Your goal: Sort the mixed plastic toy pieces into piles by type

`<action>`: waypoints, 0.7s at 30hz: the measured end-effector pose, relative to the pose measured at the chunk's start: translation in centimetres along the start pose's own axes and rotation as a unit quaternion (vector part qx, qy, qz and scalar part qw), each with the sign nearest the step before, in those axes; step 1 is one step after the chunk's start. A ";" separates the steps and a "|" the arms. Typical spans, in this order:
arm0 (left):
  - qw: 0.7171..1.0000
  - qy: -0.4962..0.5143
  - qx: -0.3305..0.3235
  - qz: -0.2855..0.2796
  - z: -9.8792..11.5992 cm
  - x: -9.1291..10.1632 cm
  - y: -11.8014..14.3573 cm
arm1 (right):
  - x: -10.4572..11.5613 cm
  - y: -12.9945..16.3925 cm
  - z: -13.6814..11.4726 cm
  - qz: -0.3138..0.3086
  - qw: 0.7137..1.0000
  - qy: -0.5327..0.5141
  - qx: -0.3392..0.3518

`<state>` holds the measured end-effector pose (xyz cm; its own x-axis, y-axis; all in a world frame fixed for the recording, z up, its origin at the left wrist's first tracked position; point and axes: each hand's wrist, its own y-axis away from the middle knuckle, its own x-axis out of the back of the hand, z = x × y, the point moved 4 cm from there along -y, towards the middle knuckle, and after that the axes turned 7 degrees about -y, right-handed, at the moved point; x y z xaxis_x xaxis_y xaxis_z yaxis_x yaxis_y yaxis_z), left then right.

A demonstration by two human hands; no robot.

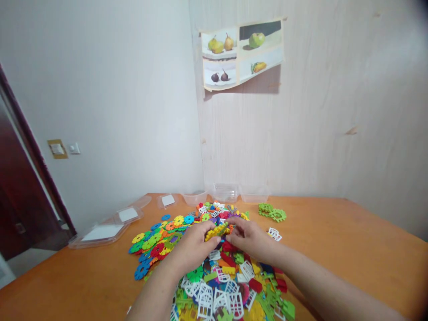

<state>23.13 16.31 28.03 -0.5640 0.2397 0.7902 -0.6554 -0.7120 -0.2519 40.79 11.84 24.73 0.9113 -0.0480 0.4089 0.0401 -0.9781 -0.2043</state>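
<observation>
Orange bench [351, 240], bearing a wide heap of coloured plastic pieces [217, 276] at centre. Left hand [194, 243] and right hand [250, 238], fingers curled, pinching from either side a yellow toothed piece [217, 230], raised just above the heap's far part. No legible writing.

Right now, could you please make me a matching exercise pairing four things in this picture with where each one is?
Things:
1. yellow plastic toothed piece
2. green joined plastic discs
3. clear plastic lids
4. fruit pictures on paper

Places:
A. hanging on the pale wood-grain wall panel
B. on the orange table, right of the pile, apart from the hands
C. between the left hand and right hand
D. along the table's left edge

Pairs: 1-C, 2-B, 3-D, 4-A
</observation>
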 end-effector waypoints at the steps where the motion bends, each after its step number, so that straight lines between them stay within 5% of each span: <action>1: 1.000 0.013 -0.002 -0.007 0.1 -0.1 0.0 | 0.1 -0.1 0.0 0.009 1.000 0.000 0.000; 6: 0.995 0.102 0.020 0.002 -0.4 -0.3 -0.2 | 0.4 -0.7 1.1 0.037 0.999 -0.025 -0.007; 10: 0.996 0.077 0.035 0.010 -0.8 0.0 -0.3 | 0.5 -1.1 1.9 0.039 0.996 -0.081 -0.020; 21: 0.990 0.135 0.031 0.009 -0.9 -0.1 -0.5 | 0.2 -0.6 0.7 0.031 0.980 -0.191 -0.046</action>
<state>23.05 17.29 27.61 -0.6950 0.3871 0.6059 -0.6156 -0.7558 -0.2233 41.21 12.58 24.36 0.9985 -0.0456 0.0313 -0.0411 -0.9905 -0.1309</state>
